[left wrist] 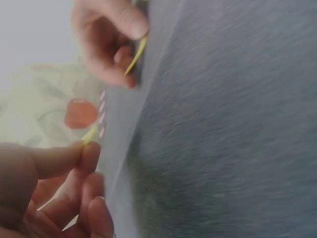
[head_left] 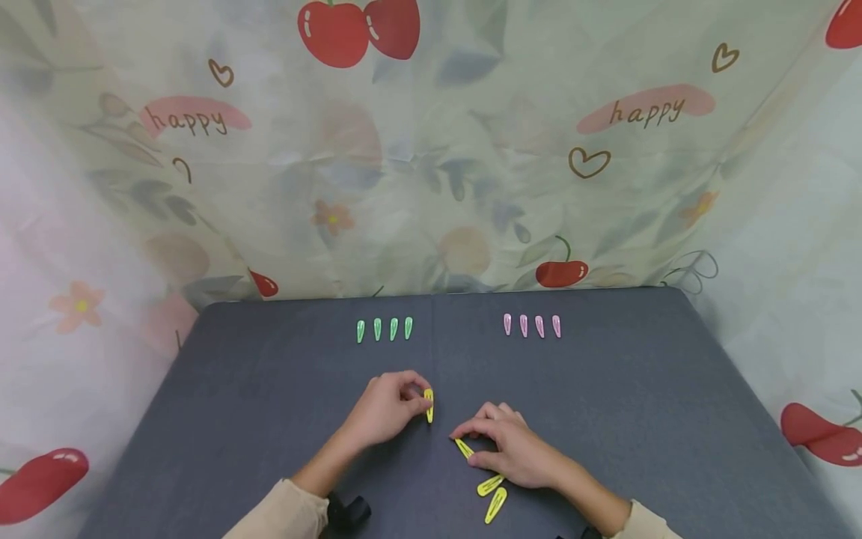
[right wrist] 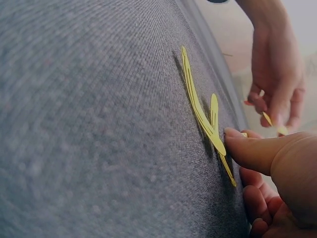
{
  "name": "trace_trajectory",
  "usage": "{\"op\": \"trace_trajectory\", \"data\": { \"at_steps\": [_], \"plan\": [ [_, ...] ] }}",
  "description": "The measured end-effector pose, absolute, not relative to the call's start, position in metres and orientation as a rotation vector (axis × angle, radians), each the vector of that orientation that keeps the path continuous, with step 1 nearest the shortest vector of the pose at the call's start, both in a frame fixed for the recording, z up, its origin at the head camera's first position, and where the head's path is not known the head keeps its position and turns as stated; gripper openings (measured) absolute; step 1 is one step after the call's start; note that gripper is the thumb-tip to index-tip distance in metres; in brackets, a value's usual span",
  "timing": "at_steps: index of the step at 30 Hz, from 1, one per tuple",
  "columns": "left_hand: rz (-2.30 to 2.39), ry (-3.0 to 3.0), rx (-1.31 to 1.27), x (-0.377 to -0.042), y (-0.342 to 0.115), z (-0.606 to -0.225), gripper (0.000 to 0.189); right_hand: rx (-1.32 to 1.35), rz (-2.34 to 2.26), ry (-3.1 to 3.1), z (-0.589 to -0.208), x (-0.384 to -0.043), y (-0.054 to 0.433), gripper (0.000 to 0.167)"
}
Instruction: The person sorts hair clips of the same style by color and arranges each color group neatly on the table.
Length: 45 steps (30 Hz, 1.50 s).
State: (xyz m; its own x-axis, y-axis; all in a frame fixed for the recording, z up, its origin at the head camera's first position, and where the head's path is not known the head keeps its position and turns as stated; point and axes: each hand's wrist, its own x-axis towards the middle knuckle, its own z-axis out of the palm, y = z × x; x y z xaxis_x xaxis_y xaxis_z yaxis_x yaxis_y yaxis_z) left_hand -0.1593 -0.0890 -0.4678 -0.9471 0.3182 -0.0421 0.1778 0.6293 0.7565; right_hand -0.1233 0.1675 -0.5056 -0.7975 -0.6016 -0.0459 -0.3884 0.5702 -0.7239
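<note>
My left hand [head_left: 385, 408] pinches a yellow snap hair clip [head_left: 429, 406] upright between thumb and forefinger, above the middle of the dark table. In the left wrist view that clip [left wrist: 89, 136] pokes out past the fingertips. To its right and nearer me, my right hand [head_left: 513, 448] pinches a second yellow hair clip [head_left: 464, 448] by its ends between thumb and forefinger. Two more yellow clips lie just below the right hand: one slanted clip [head_left: 490, 485] close under the palm, and another clip [head_left: 495, 506] beside it. The right wrist view shows the lying clips [right wrist: 198, 106] overlapping.
Toward the back of the dark table [head_left: 222, 389] stands a row of several green hair clips [head_left: 377, 329] on the left and a row of several pink ones [head_left: 524, 326] on the right. A patterned curtain [head_left: 431, 187] closes off the back and sides.
</note>
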Motion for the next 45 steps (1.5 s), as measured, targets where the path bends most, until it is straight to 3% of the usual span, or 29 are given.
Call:
{"op": "trace_trajectory", "data": {
  "at_steps": [4, 22, 39, 45],
  "plan": [
    [1.257, 2.681, 0.400, -0.177, -0.082, -0.465, 0.015, -0.812, -1.060, 2.516, -0.506, -0.123, 0.168, 0.037],
    [1.077, 2.817, 0.468, -0.247, -0.059, -0.482, 0.012, -0.827, -1.090, 2.514, -0.506, -0.123, 0.169, 0.038],
    [0.961, 2.894, 0.437, -0.253, -0.055, -0.490, 0.017, -0.841, -1.072, 2.551, -0.507, -0.123, 0.169, 0.038],
    [1.020, 2.829, 0.444, -0.254, -0.059, -0.494, 0.027, -0.838, -1.075, 2.531, -0.507, -0.123, 0.169, 0.038]
  ]
}}
